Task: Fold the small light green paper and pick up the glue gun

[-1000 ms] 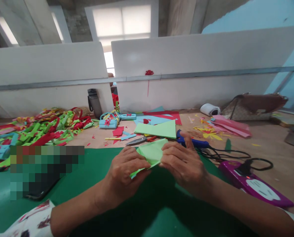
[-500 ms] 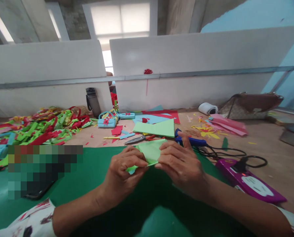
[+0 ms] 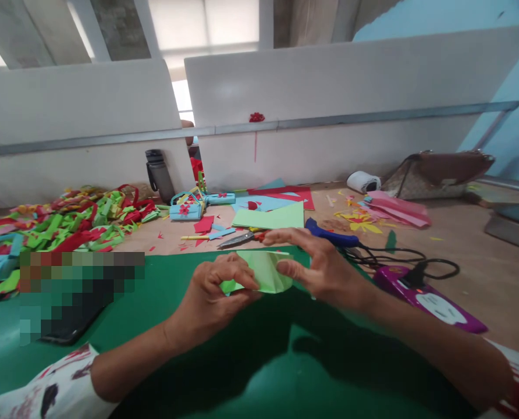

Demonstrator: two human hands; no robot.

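Observation:
A folded piece of light green paper [image 3: 266, 270] is held above the green mat [image 3: 167, 279], pinched at its left side by my left hand [image 3: 224, 285]. Creases run across the paper, and its right part bulges out. My right hand [image 3: 324, 270] is at the paper's right side with thumb and fingers spread apart. Its thumb lies close against the paper's right part; I cannot tell whether it touches. Behind the paper lie scissors [image 3: 235, 240], partly hidden, and a larger light green sheet [image 3: 270, 217].
A blue glue gun [image 3: 336, 235] and a purple power strip [image 3: 432, 299] with cables lie at the right. Small blue paper bags [image 3: 186, 210] and a heap of coloured paper pieces [image 3: 89, 215] are at the left, near a dark bottle [image 3: 159, 177] and a phone [image 3: 74, 317].
My right hand has let go of the paper's right edge and opened its fingers. My left hand keeps its pinch. The whole view has shifted slightly.

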